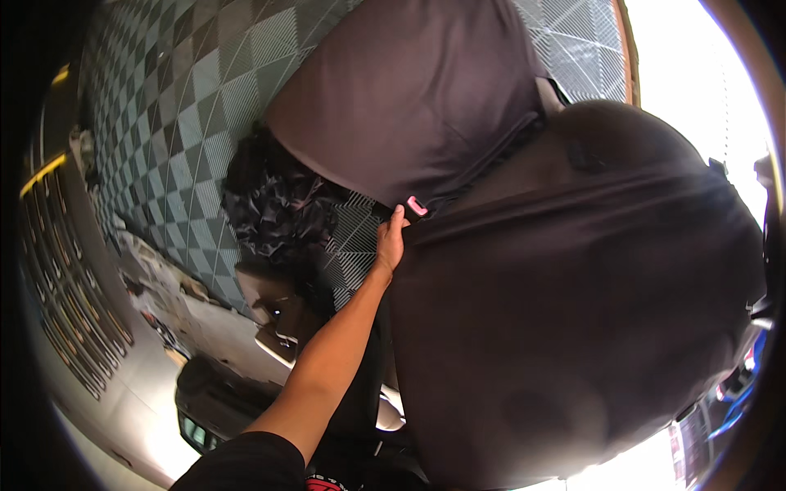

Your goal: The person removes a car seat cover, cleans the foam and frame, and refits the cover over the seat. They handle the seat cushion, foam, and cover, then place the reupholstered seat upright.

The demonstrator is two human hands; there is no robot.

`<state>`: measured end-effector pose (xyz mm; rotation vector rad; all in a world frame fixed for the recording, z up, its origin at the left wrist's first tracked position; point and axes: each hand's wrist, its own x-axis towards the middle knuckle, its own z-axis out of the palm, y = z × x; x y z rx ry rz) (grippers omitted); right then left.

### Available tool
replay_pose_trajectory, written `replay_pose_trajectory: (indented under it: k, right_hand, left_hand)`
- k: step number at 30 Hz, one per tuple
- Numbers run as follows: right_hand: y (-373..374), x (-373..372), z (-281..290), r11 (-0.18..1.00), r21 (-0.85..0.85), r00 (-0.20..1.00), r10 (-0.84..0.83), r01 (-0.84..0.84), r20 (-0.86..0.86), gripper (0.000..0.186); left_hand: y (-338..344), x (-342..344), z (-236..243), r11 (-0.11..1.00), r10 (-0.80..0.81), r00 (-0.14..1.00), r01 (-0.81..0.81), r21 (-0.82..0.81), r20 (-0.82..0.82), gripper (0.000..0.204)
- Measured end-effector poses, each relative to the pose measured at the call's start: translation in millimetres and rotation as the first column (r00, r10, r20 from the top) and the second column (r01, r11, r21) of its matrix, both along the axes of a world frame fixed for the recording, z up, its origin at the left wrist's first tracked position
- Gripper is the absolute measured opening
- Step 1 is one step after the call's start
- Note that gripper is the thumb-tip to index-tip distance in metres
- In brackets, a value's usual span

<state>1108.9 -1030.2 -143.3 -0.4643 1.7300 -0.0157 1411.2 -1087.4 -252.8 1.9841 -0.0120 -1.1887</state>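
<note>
One hand (390, 243), left, fingers on dark seat cover (573, 327) beside pink buckle (417, 206); grip state unclear.

**Dark seat cover and its pink clip**

My left hand (390, 241) rests on the edge of the dark brown seat cover (573, 327), stretched smooth over the seat's rounded back. Just beside my fingertips sits a small pink clip (417, 206), in the crease where this cushion meets the other dark cushion (409, 90) above.

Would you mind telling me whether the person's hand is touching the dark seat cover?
Touching: the head view shows the left hand with fingers pressed on the dark seat cover edge.
</note>
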Motion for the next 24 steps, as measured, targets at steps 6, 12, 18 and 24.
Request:
replay_pose_trajectory:
  k: [6,12,18,24]
  right_hand:
    - [27.0,-21.9,47.1,0.997,0.032,0.997,-0.065,0.066,-0.033,0.042]
    - [43.9,-34.1,124.7,0.982,0.033,0.981,-0.185,0.187,-0.058,0.041]
    - [24.5,-33.6,210.8,0.934,-0.050,0.933,-0.357,0.354,-0.044,0.041]
    - [-68.9,-39.0,231.7,0.819,-0.210,0.845,-0.516,0.534,0.139,0.040]
  left_hand:
    - [38.4,-17.7,74.1,0.994,0.092,0.994,-0.095,0.049,0.055,0.060]
    - [65.0,-55.6,217.1,0.993,-0.103,0.994,0.104,-0.048,0.035,0.052]
    - [55.3,-59.9,391.4,0.871,-0.489,0.842,0.457,-0.183,-0.228,0.049]
    - [-17.4,-82.0,385.2,0.679,-0.694,0.682,0.727,-0.106,0.231,0.084]
